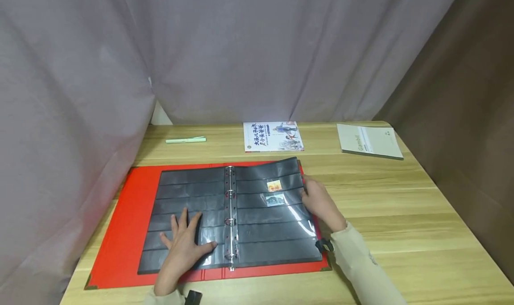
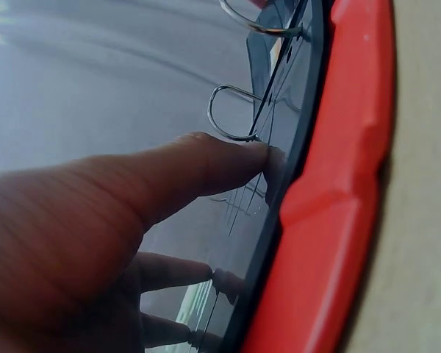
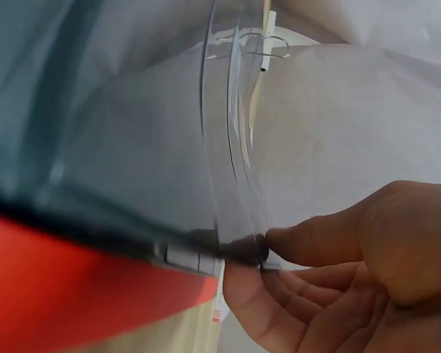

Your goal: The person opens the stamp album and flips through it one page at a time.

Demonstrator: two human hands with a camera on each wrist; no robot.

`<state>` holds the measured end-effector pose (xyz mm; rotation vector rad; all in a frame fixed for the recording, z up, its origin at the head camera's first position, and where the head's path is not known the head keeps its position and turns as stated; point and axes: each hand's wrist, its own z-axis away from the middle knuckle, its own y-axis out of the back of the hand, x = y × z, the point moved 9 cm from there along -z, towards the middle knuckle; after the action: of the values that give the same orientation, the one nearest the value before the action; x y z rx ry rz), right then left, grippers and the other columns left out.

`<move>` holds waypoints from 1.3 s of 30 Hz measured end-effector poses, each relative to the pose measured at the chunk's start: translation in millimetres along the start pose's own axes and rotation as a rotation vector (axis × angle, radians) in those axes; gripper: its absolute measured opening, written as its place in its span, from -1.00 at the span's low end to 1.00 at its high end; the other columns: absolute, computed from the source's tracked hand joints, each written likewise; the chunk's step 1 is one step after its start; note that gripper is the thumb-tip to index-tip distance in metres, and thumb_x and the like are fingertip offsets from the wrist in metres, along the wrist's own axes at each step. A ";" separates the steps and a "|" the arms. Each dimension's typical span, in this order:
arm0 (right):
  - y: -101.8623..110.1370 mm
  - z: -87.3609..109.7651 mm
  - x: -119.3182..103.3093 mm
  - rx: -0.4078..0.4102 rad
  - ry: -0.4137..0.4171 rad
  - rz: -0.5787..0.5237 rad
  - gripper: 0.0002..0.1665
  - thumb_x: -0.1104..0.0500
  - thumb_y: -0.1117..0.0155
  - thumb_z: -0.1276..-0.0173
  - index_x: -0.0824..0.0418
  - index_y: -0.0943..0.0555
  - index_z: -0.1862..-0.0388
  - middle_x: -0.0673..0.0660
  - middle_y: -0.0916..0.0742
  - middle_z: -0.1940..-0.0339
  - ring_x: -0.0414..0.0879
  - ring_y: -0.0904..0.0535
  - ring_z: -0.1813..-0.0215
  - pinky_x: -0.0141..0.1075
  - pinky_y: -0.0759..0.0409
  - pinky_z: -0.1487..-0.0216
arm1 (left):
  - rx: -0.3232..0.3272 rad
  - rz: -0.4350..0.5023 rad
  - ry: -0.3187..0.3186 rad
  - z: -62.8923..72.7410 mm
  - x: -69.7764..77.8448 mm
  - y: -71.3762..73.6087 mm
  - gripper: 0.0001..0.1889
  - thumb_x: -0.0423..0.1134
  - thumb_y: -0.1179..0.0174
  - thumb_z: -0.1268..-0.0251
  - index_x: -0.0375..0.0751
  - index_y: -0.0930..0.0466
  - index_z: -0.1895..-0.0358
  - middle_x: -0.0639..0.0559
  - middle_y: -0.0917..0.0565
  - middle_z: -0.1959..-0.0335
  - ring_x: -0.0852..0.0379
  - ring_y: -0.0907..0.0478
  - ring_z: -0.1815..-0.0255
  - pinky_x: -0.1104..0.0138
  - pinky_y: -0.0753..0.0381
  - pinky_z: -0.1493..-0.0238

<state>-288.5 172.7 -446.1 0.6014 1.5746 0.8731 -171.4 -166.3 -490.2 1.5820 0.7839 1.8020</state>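
Observation:
A red ring-binder stamp album (image 1: 120, 233) lies spread on the table, with black pocket pages on both sides of its metal rings (image 1: 230, 207). On the left page (image 1: 192, 190) my left hand (image 1: 182, 247) rests with its fingers spread, the thumb near the rings. My right hand (image 1: 323, 204) pinches the outer edge of the right page (image 1: 277, 253) between thumb and fingers, and that page's upper corner is lifted. An orange-yellow stamp (image 1: 275, 186) and a green stamp (image 1: 275, 200) sit in pockets of the right page. The right wrist view shows the thumb (image 3: 316, 239) at the page edge.
Behind the album lie a light green pen (image 1: 186, 140), a white picture-covered book (image 1: 274, 137) and, at the back right, a pale book marked Gambit (image 1: 369, 141). Grey curtains (image 1: 257, 51) hang along the back and left; a brown one (image 1: 462, 131) stands at the right.

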 end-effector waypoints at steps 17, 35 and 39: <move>9.6 0.2 -1.5 -0.158 0.027 -0.097 -0.19 0.47 -0.28 -0.31 0.56 -0.16 -0.48 0.13 -0.59 0.46 -0.09 -0.51 0.52 -0.19 -0.56 0.37 | 0.001 -0.006 0.000 -0.8 -3.0 1.0 -0.03 -0.04 -0.59 0.06 -0.34 -0.33 -0.45 -0.49 0.07 -0.57 -0.62 0.38 -0.52 -0.58 0.52 -0.17; 31.7 1.0 -20.4 -0.092 0.127 -0.104 -0.35 0.40 -0.31 -0.34 0.57 -0.35 -0.36 0.06 -0.59 0.48 -0.15 -0.52 0.59 -0.29 -0.49 0.49 | 0.013 -0.028 0.016 -0.7 -4.5 2.3 -0.03 -0.04 -0.62 0.10 -0.34 -0.36 -0.42 -0.51 0.03 -0.56 -0.63 0.32 -0.51 -0.59 0.48 -0.17; 36.4 2.1 -21.5 -0.093 0.127 -0.171 -0.36 0.42 -0.28 -0.35 0.56 -0.34 -0.37 0.09 -0.60 0.48 -0.02 -0.58 0.60 -0.28 -0.52 0.59 | 0.011 -0.035 0.016 -1.7 -4.0 1.4 -0.02 -0.03 -0.62 0.11 -0.33 -0.37 -0.42 -0.50 0.02 -0.56 -0.63 0.32 -0.51 -0.60 0.47 -0.17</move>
<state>-285.6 177.6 -404.1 0.3448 1.6634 0.8629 -172.7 -170.3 -491.9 1.5533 0.8257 1.7907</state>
